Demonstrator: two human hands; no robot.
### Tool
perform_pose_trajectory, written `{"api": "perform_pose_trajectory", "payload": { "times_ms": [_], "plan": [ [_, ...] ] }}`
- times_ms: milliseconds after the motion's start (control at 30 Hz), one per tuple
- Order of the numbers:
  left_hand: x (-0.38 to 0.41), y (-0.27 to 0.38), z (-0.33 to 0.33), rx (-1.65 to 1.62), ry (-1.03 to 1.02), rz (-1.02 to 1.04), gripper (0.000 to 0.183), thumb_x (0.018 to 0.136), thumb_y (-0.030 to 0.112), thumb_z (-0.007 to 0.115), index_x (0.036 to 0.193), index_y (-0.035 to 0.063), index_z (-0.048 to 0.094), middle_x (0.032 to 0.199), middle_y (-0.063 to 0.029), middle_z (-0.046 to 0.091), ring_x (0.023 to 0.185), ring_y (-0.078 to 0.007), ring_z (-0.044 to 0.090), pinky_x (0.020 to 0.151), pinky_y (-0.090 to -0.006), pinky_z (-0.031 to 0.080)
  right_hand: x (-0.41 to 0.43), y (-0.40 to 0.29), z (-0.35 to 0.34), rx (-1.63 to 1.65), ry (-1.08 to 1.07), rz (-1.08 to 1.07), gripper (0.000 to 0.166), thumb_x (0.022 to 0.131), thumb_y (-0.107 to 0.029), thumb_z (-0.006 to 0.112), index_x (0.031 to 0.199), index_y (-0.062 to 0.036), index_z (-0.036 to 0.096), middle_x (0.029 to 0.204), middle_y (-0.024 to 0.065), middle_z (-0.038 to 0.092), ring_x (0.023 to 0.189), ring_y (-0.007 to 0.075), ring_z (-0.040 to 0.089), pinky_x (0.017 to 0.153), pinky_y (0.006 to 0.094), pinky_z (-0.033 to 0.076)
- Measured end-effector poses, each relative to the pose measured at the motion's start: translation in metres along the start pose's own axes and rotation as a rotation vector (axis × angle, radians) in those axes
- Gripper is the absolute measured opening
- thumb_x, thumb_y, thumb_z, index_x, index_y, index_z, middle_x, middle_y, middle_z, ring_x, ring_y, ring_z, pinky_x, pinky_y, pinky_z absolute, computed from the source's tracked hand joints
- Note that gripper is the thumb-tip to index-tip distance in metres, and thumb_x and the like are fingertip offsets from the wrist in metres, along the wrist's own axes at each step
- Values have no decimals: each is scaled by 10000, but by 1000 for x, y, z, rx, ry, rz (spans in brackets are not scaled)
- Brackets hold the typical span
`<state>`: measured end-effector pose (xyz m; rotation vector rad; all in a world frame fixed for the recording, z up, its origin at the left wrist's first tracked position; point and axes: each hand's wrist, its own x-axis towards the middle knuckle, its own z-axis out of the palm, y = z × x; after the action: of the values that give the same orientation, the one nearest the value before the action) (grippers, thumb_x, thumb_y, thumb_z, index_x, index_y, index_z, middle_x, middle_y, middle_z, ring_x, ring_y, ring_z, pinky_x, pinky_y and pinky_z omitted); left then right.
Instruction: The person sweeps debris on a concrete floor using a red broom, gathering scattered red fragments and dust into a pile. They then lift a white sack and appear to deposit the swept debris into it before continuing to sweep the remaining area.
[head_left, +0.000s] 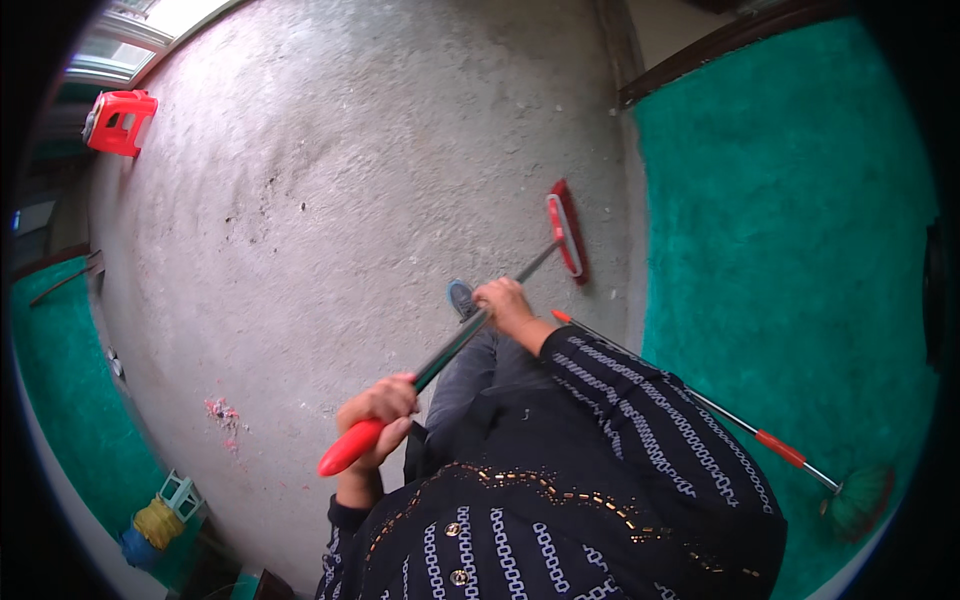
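A push broom with a dark pole (450, 352) runs slantwise in front of my body. My left hand (381, 405) is wrapped around its upper end, by the red plastic grip (349, 448). Further down the pole, my right hand (508, 306) is closed on the shaft. The red broom head (564, 229) is at the floor, ahead and to the right, near the green wall; its bristles look blurred. My shoe (460, 296) shows just beyond the right hand.
A second broom with green bristles (859, 501) leans bristles-up by the green wall (765, 225) at right. Pinkish litter (223, 414) lies on the rough concrete floor (360, 247). A red plastic stool (127, 124) stands far left; a pale stool (182, 495) is at lower left.
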<state>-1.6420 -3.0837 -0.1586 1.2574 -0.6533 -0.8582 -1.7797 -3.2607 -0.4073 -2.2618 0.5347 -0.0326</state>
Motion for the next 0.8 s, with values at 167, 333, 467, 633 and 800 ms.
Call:
{"api": "perform_pose_trajectory", "payload": {
  "times_ms": [167,333,467,633,800],
  "plan": [
    [-18,77,-25,213,185,197,216,722,63,583,637,78,385,520,-31,423,481,-168,444,679,-396,436,59,-110,58,254,31,-277,190,607,-64,627,789,-117,615,735,72,599,764,279,581,662,394,450],
    [-21,133,-6,528,256,389,293,732,137,627,618,87,362,487,-48,415,433,-144,379,551,-355,415,114,-201,47,353,-88,-576,181,628,-46,608,795,-109,581,733,56,602,753,267,593,695,392,453],
    [-12,161,-23,429,151,458,309,732,157,619,643,111,326,488,-11,352,461,-129,324,580,-319,357,132,-210,-9,250,8,-543,125,661,-83,588,781,-116,575,733,58,595,755,263,588,738,396,434],
    [66,104,-13,146,224,454,254,754,128,556,689,94,313,571,-47,409,518,-158,415,639,-388,401,137,-100,-83,24,265,-279,43,677,-111,562,718,-122,570,697,84,584,742,292,580,679,424,418],
    [191,43,43,-187,-199,264,200,751,43,585,668,73,405,558,-38,466,538,-177,494,707,-409,442,99,22,-152,-20,364,-3,66,730,-107,579,788,-131,559,771,57,596,784,285,570,691,418,405]
  ]
}}
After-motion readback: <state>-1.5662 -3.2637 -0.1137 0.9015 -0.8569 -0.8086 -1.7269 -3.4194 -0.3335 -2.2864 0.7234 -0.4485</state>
